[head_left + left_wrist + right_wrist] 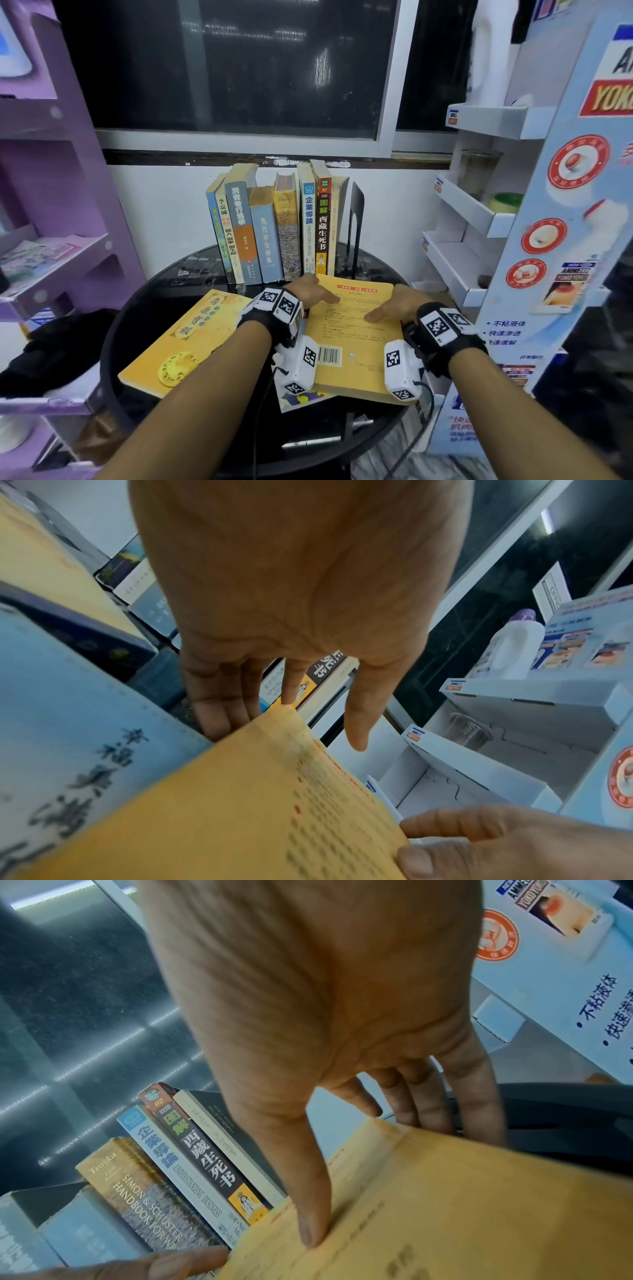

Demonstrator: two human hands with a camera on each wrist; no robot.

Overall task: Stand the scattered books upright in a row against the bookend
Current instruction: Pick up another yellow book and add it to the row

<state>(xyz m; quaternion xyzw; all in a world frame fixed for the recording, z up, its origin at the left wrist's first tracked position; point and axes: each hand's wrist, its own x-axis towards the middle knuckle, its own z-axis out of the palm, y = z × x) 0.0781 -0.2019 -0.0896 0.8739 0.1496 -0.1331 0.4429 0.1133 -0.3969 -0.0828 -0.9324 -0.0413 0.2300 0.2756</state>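
Observation:
A yellow book lies back cover up, barcode near me, over the front of the round black table. My left hand grips its left edge, fingers tucked beneath. My right hand grips its right edge, with the thumb pressed on the cover and the fingers under. Behind it, several books stand upright in a row against the black bookend on their right. A second yellow book lies flat to the left. A pale book pokes out beneath the held one.
A purple shelf unit stands close on the left with a black cloth beside the table. A white display rack and a tall printed stand crowd the right. A wall and dark window are right behind the row.

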